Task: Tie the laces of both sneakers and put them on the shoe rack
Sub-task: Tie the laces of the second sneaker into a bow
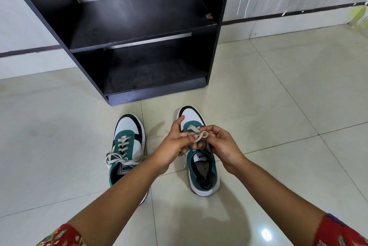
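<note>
Pinching a small loop of the lace [201, 136] between both hands, I am working over the right sneaker [201, 164], which stands on the tiled floor [278, 126] in front of the shoe rack [139, 26]. My left hand [173, 144] and my right hand [221, 144] have the fingers closed narrowly on the lace, just above the tongue. I think the loop can slip out if one pinch becomes loose, because it is short, and then the knot falls open. Pulling too hard to one side may also tip the shoe. The left sneaker [127, 146] stands beside it, with a bow that looks already tied. Both shelves of the rack that I can see hold no shoes, and each sneaker is empty inside.
</note>
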`<state>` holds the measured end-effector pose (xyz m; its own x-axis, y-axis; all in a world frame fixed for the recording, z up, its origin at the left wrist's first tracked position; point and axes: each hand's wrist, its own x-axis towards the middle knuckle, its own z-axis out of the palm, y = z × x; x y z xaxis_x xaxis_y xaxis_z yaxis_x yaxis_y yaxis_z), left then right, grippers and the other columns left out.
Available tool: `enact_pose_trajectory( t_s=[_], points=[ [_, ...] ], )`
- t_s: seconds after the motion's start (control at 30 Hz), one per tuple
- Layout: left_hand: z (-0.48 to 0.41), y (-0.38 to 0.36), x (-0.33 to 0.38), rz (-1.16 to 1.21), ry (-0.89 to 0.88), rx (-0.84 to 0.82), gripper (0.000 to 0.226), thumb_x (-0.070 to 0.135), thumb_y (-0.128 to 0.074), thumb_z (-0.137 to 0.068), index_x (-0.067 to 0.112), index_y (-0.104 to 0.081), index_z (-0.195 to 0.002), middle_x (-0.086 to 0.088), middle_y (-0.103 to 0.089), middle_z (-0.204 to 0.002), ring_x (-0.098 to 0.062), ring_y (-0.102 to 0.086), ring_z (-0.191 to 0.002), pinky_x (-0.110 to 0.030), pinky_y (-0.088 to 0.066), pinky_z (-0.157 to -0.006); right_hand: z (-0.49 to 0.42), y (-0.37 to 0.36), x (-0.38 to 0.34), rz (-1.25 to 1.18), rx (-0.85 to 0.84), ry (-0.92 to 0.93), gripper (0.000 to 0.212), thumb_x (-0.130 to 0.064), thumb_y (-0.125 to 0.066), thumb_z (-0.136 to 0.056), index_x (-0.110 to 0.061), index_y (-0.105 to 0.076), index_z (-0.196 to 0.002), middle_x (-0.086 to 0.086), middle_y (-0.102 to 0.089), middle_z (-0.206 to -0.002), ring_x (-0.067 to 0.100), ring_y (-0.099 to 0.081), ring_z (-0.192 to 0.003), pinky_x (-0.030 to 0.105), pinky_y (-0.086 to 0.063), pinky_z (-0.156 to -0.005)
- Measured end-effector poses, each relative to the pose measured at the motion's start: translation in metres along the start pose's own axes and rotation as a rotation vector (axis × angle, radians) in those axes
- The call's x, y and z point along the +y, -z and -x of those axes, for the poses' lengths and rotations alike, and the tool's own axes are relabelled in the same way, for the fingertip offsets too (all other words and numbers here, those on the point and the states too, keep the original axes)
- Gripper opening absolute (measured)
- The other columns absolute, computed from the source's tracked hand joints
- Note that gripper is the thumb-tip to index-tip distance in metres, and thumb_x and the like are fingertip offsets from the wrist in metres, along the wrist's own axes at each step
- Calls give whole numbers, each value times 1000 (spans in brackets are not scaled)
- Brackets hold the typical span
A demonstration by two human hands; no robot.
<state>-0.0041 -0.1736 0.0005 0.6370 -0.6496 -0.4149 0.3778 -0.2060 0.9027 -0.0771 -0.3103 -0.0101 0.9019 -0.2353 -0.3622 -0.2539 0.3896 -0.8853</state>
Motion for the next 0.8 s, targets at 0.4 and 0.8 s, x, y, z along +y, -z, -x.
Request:
enact_pose_trajectory(
  t_s=[0.4,0.8],
  points=[
    [-7,4,-5,22,119,167,7,12,-61,-85,13,-56,-81,-7,-58,-65,-7,-37,-42,-19,-27,-45,6,0,5,125,-83,154,19,7,-52,-88,7,-60,-106,-1,-70,-68,8,-65,-61,12,-50,-62],
    [-4,4,-7,-954,-490,206,11,12,-61,-83,19,-55,-89,5,-63,-92,-10,-58,-76,-25,-44,-65,-10,1,2,-70,115,-73,4,-1,-59,-86,-1,-62,-89,4,-71,-58,12,-61,-39,21,-53,-46]
  ],
)
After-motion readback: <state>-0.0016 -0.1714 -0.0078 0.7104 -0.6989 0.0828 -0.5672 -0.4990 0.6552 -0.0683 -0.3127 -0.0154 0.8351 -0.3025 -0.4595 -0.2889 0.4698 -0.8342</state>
